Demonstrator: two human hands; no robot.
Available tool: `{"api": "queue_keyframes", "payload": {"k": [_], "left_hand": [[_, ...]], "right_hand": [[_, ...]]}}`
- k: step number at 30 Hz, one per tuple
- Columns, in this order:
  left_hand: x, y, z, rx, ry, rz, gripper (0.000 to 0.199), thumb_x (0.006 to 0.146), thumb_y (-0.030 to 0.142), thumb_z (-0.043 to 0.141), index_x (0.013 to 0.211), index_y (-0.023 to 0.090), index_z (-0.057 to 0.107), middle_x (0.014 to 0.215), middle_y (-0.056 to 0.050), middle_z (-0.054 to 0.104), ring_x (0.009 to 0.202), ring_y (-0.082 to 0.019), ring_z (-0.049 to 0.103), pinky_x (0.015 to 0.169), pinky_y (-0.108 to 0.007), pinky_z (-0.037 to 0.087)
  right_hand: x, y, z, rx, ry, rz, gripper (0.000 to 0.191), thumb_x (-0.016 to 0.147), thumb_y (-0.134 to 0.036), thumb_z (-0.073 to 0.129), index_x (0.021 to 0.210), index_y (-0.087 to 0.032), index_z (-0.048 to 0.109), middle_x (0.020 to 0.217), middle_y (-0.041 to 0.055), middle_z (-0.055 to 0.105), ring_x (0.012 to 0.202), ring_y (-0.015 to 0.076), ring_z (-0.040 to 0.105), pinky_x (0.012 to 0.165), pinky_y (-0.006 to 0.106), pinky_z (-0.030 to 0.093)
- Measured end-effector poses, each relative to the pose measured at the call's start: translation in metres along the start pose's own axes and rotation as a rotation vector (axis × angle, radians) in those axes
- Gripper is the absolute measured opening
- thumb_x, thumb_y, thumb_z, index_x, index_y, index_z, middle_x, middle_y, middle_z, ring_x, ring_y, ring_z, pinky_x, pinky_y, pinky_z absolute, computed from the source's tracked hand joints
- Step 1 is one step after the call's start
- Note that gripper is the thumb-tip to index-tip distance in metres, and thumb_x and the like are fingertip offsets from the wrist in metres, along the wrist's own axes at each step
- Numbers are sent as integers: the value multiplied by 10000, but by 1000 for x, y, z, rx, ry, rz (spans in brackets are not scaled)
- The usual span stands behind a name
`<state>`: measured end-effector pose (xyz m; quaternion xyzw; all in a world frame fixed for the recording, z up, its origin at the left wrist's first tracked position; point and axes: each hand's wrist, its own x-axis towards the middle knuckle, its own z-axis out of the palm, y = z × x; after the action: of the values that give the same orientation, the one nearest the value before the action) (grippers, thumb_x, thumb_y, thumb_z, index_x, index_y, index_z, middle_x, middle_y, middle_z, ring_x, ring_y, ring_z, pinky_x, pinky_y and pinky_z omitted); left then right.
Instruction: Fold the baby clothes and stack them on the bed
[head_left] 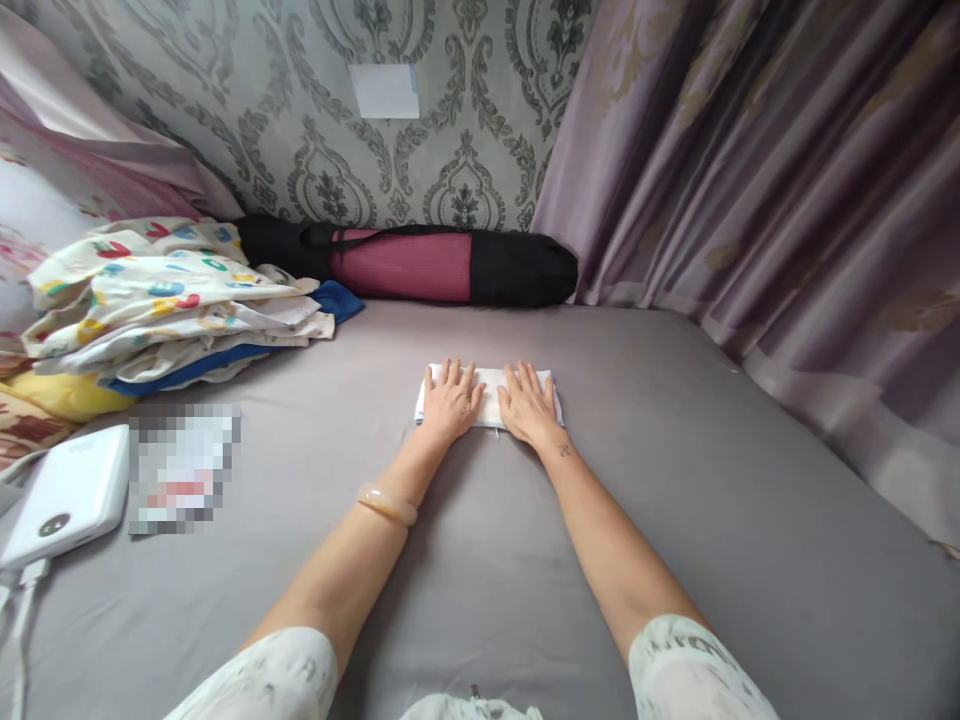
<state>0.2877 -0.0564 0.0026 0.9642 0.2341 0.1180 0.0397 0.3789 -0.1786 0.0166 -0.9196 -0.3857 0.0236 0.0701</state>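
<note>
A white folded cloth (489,398) lies flat on the grey bed sheet (495,530), with a bit of blue at its edges and a short pale string at its near side. My left hand (451,398) rests palm down on the left part of the cloth, fingers stretched out. On the right part lies my right hand (528,400), also flat with its fingers spread. Both hands press on top of the cloth rather than gripping it. What is under the palms is hidden.
Crumpled patterned bedding (172,290) is heaped at the left. A long black and dark red bag (405,266) lies along the wall. At the left edge sit a white power bank (71,490) with a cable and a blurred packet (184,470). Purple curtains (750,160) hang at the right.
</note>
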Motion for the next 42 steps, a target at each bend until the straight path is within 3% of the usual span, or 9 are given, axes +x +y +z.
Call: {"api": "queue_keyframes", "payload": {"k": [8, 14, 18, 24, 32, 38, 42], "left_hand": [[3, -4, 4, -4, -107, -78, 615, 999, 498, 187, 1468, 156, 391, 1550, -166, 346, 1456, -318, 257, 1168, -546, 188], [1, -6, 2, -44, -45, -80, 588, 994, 478, 234, 1439, 151, 435, 1527, -165, 388, 1447, -315, 282, 1170, -542, 203], [1, -17, 1, -41, 38, -154, 574, 997, 435, 217, 1447, 152, 434, 1549, -147, 358, 1466, -294, 244, 1187, -528, 171], [1, -29, 6, -103, -115, -202, 626, 991, 457, 200, 1490, 114, 359, 1584, -151, 275, 1466, -306, 241, 1174, -527, 211], [0, -28, 2, -154, -43, -211, 546, 991, 396, 254, 1438, 140, 434, 1556, -142, 343, 1449, -304, 287, 1161, -539, 239], [-5, -24, -9, -174, 133, -92, 474, 993, 329, 269, 1394, 199, 485, 1508, -92, 439, 1449, -252, 295, 1191, -523, 177], [-8, -22, -10, -177, 44, -58, 424, 987, 325, 317, 1354, 228, 505, 1476, -98, 481, 1427, -267, 331, 1166, -557, 208]], "right_hand": [[2, 3, 5, -13, -50, 36, 597, 1010, -388, 157, 1536, -127, 265, 1605, 119, 229, 1482, 250, 147, 1181, 500, 57], [2, 6, 3, 15, -36, 34, 597, 1007, -384, 170, 1529, -117, 281, 1602, 129, 233, 1481, 258, 156, 1182, 501, 78], [2, 16, 1, -4, 1, 125, 616, 1004, -373, 174, 1529, -60, 254, 1610, 149, 188, 1488, 269, 122, 1185, 492, 88], [3, 25, 3, 2, -61, 183, 641, 999, -372, 184, 1523, -6, 240, 1611, 154, 175, 1488, 269, 124, 1189, 432, 130], [4, 22, -2, 13, -98, 196, 643, 997, -376, 185, 1527, -14, 232, 1614, 148, 167, 1489, 266, 116, 1195, 444, 119], [2, 16, -15, -8, 4, 35, 607, 1004, -381, 181, 1540, -103, 249, 1622, 121, 164, 1496, 245, 85, 1199, 455, 53], [1, 15, -9, -12, -61, 3, 605, 1010, -403, 162, 1535, -127, 276, 1611, 118, 210, 1488, 234, 140, 1196, 423, 98]]}}
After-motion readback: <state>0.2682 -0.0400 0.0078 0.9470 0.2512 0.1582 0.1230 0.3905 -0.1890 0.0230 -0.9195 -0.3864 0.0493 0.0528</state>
